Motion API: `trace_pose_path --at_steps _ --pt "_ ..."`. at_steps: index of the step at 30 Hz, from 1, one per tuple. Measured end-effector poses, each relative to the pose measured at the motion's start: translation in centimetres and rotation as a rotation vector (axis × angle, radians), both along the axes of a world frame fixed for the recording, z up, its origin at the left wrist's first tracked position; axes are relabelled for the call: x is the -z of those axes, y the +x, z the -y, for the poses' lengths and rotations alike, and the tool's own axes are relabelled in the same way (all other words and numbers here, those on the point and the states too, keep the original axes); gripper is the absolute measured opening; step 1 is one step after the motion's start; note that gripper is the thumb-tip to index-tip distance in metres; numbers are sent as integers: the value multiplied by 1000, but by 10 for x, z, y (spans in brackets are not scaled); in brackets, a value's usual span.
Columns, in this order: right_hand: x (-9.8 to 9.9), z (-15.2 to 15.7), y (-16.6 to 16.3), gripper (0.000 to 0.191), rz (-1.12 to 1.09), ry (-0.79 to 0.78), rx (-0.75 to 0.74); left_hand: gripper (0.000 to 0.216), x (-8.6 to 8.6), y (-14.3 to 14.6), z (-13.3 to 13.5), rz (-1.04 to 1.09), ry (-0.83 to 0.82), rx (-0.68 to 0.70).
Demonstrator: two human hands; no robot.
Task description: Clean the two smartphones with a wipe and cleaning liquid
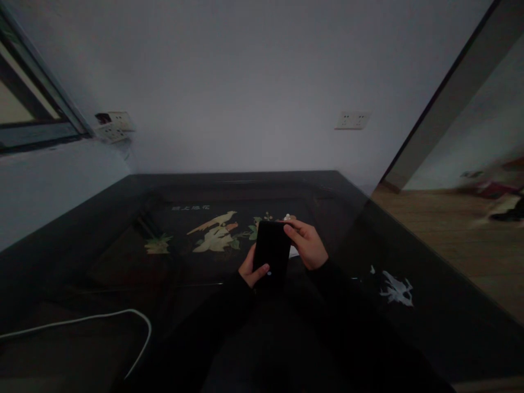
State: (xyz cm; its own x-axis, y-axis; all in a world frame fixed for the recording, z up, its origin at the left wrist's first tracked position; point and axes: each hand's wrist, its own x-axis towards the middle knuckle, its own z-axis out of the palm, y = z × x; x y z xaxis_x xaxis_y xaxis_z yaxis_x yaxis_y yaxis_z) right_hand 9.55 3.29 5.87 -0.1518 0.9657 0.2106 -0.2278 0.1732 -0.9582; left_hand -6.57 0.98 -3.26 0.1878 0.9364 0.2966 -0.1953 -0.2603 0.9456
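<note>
A black phone [272, 246], its screen dark except for a small pale spot near the bottom, is held over the table in both hands. My left hand [251, 268] grips its lower left side, with the thumb lying on the front. At the upper right corner, my right hand [308, 243] pinches the edge between thumb and fingers. A bit of something white [293, 251] shows between the phone and my right palm; I cannot tell whether it is held.
The dark glossy table [327, 349] bears a bird-and-flower picture [216, 238]. A crumpled white scrap [397, 289] lies at the right, a white cable [98, 315] at the left. Behind stands a wall with sockets [352, 120]. Wooden floor [442, 229] lies beyond the right edge.
</note>
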Motion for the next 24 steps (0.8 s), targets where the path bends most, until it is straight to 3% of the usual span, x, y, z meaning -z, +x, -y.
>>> trace_pose_path --at_steps 8,13,19,24 --pt "2 -4 -2 33 13 -63 22 66 -3 1 -1 20 -36 -1" --pt "1 -5 -6 30 -19 -64 56 58 -15 -7 0 -20 -10 100" --pt "5 -9 -3 35 -10 -63 109 68 -21 -22 4 19 -450 364" --pt "7 -17 3 37 33 -37 157 64 -17 -26 2 -13 -492 484"
